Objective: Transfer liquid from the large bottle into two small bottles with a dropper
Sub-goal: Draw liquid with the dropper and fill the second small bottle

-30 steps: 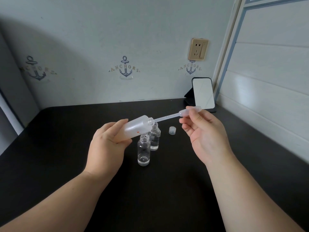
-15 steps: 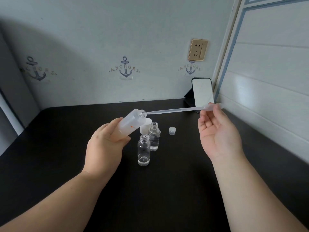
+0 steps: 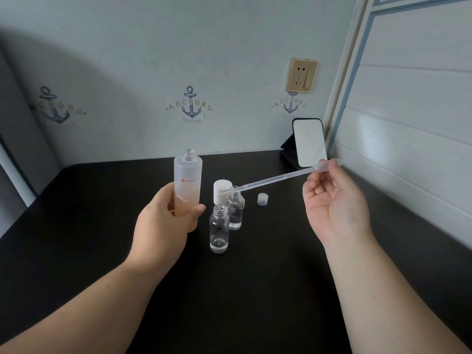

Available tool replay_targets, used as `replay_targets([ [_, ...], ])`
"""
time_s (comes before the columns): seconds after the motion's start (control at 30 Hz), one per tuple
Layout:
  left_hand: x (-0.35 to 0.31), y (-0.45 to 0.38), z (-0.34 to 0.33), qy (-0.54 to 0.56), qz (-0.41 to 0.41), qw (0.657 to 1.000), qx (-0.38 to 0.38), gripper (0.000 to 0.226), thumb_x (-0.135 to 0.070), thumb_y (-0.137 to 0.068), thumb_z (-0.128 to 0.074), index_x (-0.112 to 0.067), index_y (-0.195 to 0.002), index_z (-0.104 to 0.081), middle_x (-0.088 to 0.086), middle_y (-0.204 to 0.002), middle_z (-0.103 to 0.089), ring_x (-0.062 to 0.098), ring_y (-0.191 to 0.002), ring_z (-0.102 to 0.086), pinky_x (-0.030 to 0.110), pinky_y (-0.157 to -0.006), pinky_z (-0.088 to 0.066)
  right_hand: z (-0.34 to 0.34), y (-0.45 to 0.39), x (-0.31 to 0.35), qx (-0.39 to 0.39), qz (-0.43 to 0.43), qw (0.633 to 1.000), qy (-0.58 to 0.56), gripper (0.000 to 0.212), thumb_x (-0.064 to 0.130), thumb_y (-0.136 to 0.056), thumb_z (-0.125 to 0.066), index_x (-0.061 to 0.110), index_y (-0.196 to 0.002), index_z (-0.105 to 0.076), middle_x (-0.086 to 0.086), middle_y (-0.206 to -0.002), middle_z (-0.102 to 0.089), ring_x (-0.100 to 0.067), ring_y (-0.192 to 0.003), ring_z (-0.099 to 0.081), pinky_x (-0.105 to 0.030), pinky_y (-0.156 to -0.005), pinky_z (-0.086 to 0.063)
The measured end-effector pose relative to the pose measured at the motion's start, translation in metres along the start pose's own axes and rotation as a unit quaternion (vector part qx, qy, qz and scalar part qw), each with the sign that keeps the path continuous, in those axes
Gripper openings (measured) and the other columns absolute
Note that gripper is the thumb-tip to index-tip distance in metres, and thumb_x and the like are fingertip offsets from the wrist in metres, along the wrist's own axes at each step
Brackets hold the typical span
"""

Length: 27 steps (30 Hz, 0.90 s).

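My left hand [image 3: 166, 221] grips the large frosted bottle [image 3: 188, 180] upright, its neck uncapped. My right hand [image 3: 332, 203] pinches the bulb end of a long clear dropper [image 3: 278, 178], palm facing me. The dropper slants down to the left, and its tip sits at the mouth of the farther small clear bottle [image 3: 235, 209]. The nearer small bottle [image 3: 219, 229] stands open just in front of it with a little liquid at the bottom. Both small bottles stand on the black table [image 3: 255, 290].
A white cap [image 3: 222, 190] stands behind the small bottles and a small clear cap [image 3: 263, 199] lies to their right. A mirror on a black stand [image 3: 309, 144] leans at the back right corner, near the panelled wall.
My left hand has turned the large bottle from tilted to upright. The dropper has come out of its neck and its tip has dropped to the farther small bottle's mouth.
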State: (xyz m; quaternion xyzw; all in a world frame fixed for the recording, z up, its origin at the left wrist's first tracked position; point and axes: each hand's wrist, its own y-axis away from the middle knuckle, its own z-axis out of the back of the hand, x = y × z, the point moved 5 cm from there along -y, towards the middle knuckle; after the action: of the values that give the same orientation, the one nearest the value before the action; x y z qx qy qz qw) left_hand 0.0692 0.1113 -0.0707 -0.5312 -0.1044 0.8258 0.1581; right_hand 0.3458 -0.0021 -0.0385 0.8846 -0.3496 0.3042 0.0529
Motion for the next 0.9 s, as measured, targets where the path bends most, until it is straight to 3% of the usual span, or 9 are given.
replay_targets([
  [0.17, 0.002, -0.002, -0.002, -0.007, 0.007, 1.0, 0.005, 0.059, -0.046, -0.082, -0.075, -0.035, -0.134, -0.048, -0.032, -0.093, -0.052, -0.009, -0.085, -0.052, 0.012, -0.066, -0.036, -0.001, 0.0, 0.001, 0.013, 0.005, 1.0, 0.023, 0.032, 0.016, -0.097, -0.065, 0.017, -0.067, -0.079, 0.002, -0.077, -0.07, -0.01, -0.065, -0.062, -0.021, -0.063, -0.051],
  [0.3, 0.001, -0.002, -0.004, -0.005, 0.011, 1.0, 0.025, 0.062, -0.047, -0.082, -0.075, -0.034, -0.136, -0.047, -0.033, -0.094, -0.051, -0.003, -0.091, -0.055, 0.012, -0.066, -0.037, -0.002, 0.0, 0.0, 0.014, 0.002, 0.999, 0.031, 0.034, 0.016, -0.098, -0.064, 0.019, -0.068, -0.079, 0.002, -0.077, -0.07, -0.01, -0.064, -0.061, -0.02, -0.063, -0.05],
  [0.4, 0.002, 0.001, -0.004, 0.02, 0.014, 0.999, 0.033, 0.065, -0.05, -0.082, -0.074, -0.034, -0.138, -0.045, -0.033, -0.097, -0.052, -0.009, -0.091, -0.055, 0.011, -0.067, -0.039, -0.002, 0.001, 0.001, 0.018, 0.002, 0.999, 0.038, 0.033, 0.016, -0.098, -0.064, 0.021, -0.068, -0.079, 0.003, -0.076, -0.069, -0.01, -0.064, -0.061, -0.02, -0.064, -0.05],
  [0.5, 0.001, 0.005, 0.0, 0.055, 0.026, 0.997, 0.038, 0.059, -0.039, -0.087, -0.07, -0.037, -0.139, -0.042, -0.029, -0.109, -0.056, -0.008, -0.097, -0.055, 0.013, -0.072, -0.042, -0.002, 0.001, 0.0, 0.015, 0.002, 0.999, 0.037, 0.031, 0.016, -0.097, -0.064, 0.02, -0.07, -0.079, 0.002, -0.077, -0.069, -0.01, -0.065, -0.06, -0.02, -0.063, -0.05],
  [0.63, -0.009, 0.013, 0.009, 0.068, 0.014, 0.997, 0.018, 0.052, -0.018, -0.087, -0.065, -0.041, -0.13, -0.046, -0.023, -0.115, -0.058, 0.0, -0.103, -0.059, 0.023, -0.079, -0.05, -0.003, 0.001, -0.001, 0.019, 0.003, 0.999, 0.046, 0.028, 0.016, -0.096, -0.065, 0.019, -0.072, -0.079, 0.001, -0.076, -0.068, -0.011, -0.064, -0.061, -0.02, -0.062, -0.05],
  [0.8, -0.024, 0.025, 0.029, -0.001, -0.059, 0.994, -0.09, 0.041, -0.014, -0.082, -0.065, -0.035, -0.114, -0.05, -0.016, -0.102, -0.054, 0.004, -0.088, -0.056, 0.022, -0.069, -0.045, -0.003, 0.0, -0.001, 0.03, 0.007, 0.998, 0.052, 0.017, 0.016, -0.093, -0.068, 0.014, -0.08, -0.078, 0.0, -0.078, -0.068, -0.011, -0.065, -0.06, -0.021, -0.063, -0.05],
  [0.9, -0.031, 0.03, 0.031, -0.015, -0.091, 0.992, -0.084, 0.034, -0.013, -0.084, -0.066, -0.033, -0.108, -0.053, -0.014, -0.095, -0.055, 0.004, -0.083, -0.055, 0.022, -0.065, -0.044, -0.004, 0.0, 0.0, 0.037, 0.011, 0.998, 0.056, 0.02, 0.016, -0.095, -0.066, 0.014, -0.079, -0.078, 0.0, -0.077, -0.068, -0.011, -0.065, -0.06, -0.021, -0.062, -0.05],
])
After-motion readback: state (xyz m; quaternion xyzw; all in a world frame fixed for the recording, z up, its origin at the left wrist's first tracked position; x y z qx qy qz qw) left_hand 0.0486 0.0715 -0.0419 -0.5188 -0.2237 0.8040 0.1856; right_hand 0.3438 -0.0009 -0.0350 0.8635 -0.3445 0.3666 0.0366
